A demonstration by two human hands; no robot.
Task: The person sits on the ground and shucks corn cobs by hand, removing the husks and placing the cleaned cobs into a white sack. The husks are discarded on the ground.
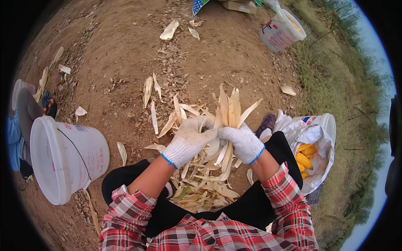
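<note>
Both my hands wear white knitted gloves with blue cuff edges. My right hand (241, 141) is closed around a bundle of dry corn husks (230, 108), whose loose ends fan out above and hang below the fist. My left hand (193, 135) meets it thumb to thumb, its fingers curled against the near side of the same husks. Whether a cob sits inside the bundle is hidden. Beneath the hands, between my knees, lies a heap of stripped husks (209, 194).
An upright-mouthed white bucket (83, 153) leans into view at left, beside a seated person's leg (29, 105). To the right, a white sack (323, 163) holds several yellow corn cobs (304, 161). Farther off stands another bucket (278, 33). Scattered husks (169, 29) dot the dirt; grass (339, 94) borders it.
</note>
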